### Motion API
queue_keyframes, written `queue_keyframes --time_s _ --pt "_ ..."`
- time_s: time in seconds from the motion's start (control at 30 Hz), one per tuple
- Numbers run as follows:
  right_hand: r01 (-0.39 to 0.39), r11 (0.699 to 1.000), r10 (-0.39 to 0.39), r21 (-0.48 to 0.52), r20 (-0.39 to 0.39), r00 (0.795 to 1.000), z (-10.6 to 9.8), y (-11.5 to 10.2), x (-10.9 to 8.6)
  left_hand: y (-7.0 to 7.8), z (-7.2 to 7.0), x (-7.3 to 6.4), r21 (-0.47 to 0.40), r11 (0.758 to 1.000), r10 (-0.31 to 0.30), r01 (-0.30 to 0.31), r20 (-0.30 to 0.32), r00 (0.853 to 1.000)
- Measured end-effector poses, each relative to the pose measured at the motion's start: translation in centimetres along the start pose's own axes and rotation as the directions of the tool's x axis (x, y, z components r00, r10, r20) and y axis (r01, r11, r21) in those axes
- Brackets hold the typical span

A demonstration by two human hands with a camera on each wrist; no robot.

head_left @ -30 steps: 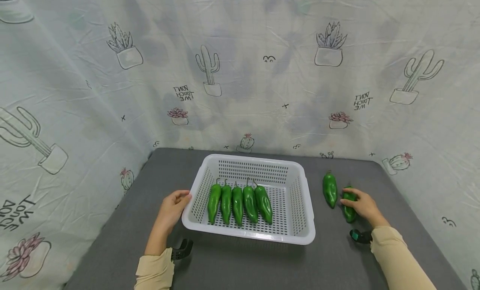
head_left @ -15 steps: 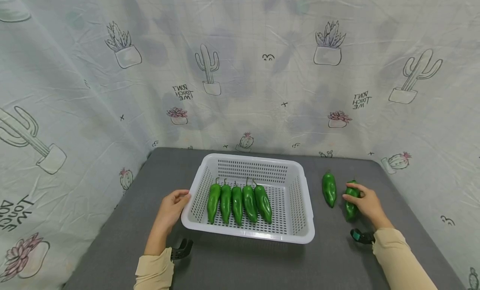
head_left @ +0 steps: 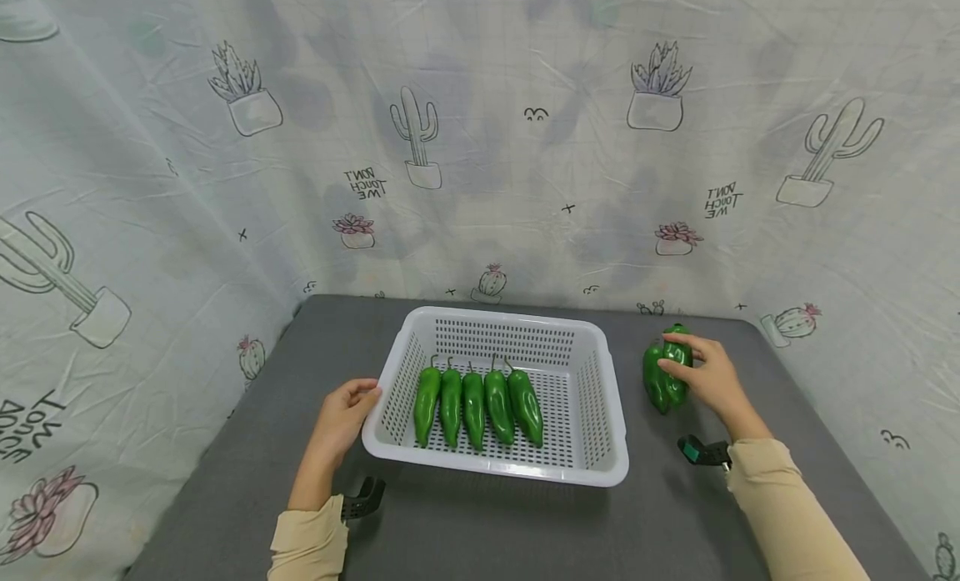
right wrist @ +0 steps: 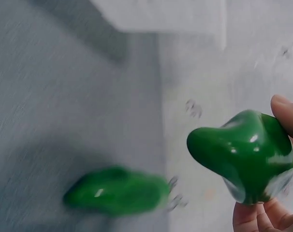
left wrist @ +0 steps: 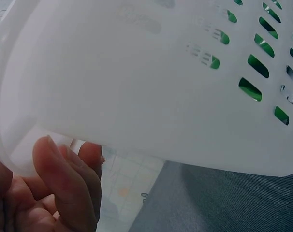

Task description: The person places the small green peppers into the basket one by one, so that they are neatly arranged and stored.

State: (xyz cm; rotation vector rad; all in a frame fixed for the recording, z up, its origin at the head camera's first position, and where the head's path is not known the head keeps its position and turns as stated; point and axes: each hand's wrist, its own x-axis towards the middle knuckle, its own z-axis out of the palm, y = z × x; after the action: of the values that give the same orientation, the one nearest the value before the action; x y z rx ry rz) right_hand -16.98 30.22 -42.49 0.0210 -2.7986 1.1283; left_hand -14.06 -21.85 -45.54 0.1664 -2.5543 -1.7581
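Observation:
A white perforated plastic basket (head_left: 495, 471) stands on the grey table, holding several glossy green peppers (head_left: 473, 410) side by side in a row. My left hand (head_left: 341, 423) grips its left rim. In the left wrist view, curled fingers (left wrist: 69, 186) show under the rim of the basket wall (left wrist: 112, 92). Right of the basket, my right hand (head_left: 716, 383) pinches a green pepper (right wrist: 253, 152) between thumb and fingers, held above the table. Another green pepper (head_left: 652, 381) lies on the table, partly covered by the held one in the head view.
The dark grey tabletop (head_left: 480, 535) ends at the back against a pale curtain (head_left: 495, 181) printed with cacti. More curtain hangs along the left and right sides. A black wrist strap (head_left: 363, 498) is on the left arm, another (head_left: 701, 450) on the right.
My right hand has raised the pepper from the table and carried it left and away from me, over the other loose pepper. The left hand and basket have stayed in place.

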Motion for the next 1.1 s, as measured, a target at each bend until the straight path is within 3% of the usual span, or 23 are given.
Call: queue_keyframes --time_s 0.33,0.63,1.1 --pt "0.127 0.992 -0.127 0.026 -0.013 0.992 0.6 -4.1 0.6 -0.2 0.1 0.3 -0.011 1.0 0.015 -0.015 0.008 1.0" --pt "0.181 0.982 -0.181 0.059 0.003 0.983 1.6 -7.0 0.9 -0.3 0.1 0.4 -0.014 0.999 0.032 -0.032 0.015 0.999" --pt "0.162 0.986 -0.168 0.048 0.157 0.973 5.9 -10.8 1.6 -0.3 0.0 0.2 -0.002 1.0 0.028 -0.028 0.006 1.0"
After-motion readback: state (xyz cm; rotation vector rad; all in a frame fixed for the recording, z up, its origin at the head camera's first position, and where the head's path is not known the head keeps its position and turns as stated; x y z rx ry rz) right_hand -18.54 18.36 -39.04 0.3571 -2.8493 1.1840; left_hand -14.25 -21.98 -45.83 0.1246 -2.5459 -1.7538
